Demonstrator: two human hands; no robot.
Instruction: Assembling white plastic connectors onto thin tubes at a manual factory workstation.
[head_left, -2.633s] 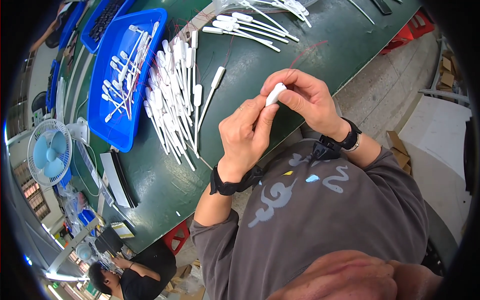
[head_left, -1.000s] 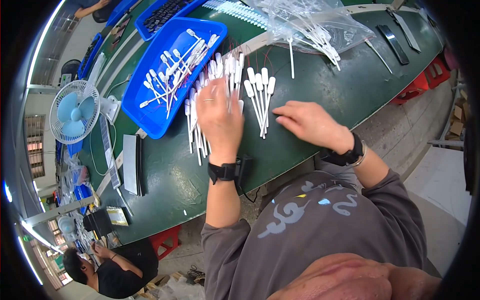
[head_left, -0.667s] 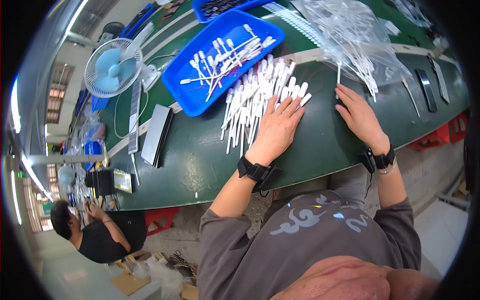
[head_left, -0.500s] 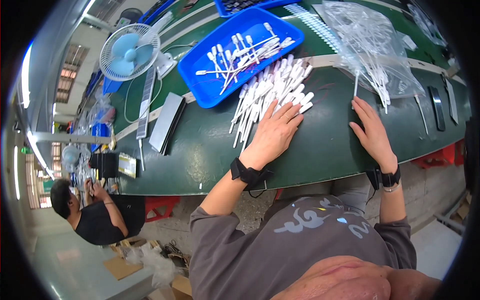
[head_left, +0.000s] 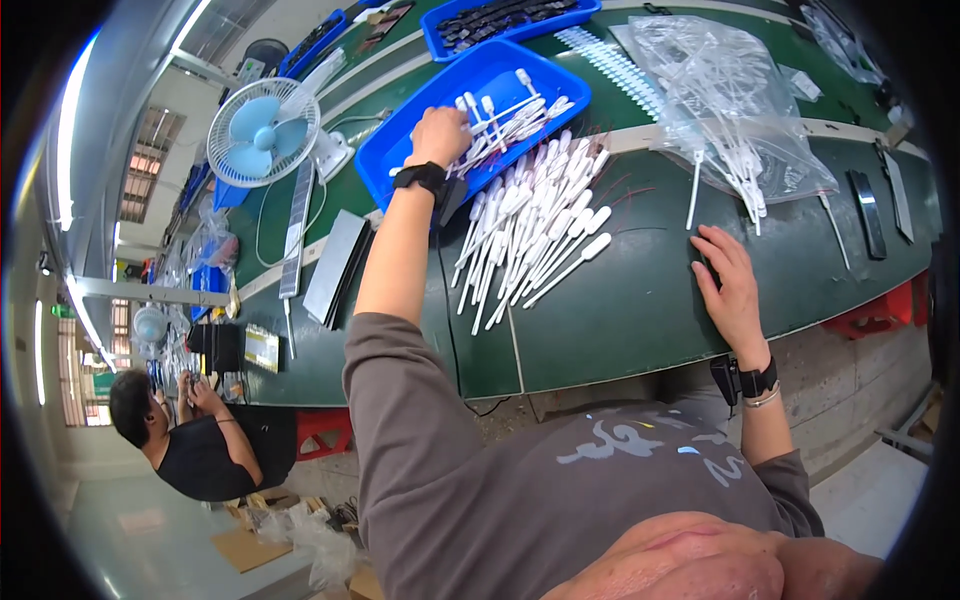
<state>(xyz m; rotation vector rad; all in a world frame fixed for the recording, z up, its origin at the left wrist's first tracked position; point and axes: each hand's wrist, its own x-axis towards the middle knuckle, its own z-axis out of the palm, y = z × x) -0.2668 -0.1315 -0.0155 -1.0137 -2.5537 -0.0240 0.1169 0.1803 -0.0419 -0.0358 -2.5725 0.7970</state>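
Note:
My left hand (head_left: 440,137) reaches into the blue bin (head_left: 400,203), over white sticks with broader paddle-like heads (head_left: 522,123). Its fingers curl downward, and their tips are hidden, so what lies in their grip cannot be made out. In front of the bin a loose pile of the same white sticks (head_left: 530,220) is spread on the green table, with thin red wires at the far side. My right hand (head_left: 730,285) lies on the table, fingers a little apart, holding nothing. A single white stick (head_left: 694,190) lies just beyond its fingertips.
Right of the pile is a clear plastic bag (head_left: 720,100) of white sticks, with dark and grey flat bars (head_left: 868,215) beyond. A fan (head_left: 263,133) and grey flat panels (head_left: 340,265) stand left. Behind is another blue bin (head_left: 432,40). A co-worker (head_left: 205,450) sits at far left.
My left hand has left the pile and moved up and left into the blue bin. The right hand stays near the single stick, slightly lower. The whole view has shifted a little.

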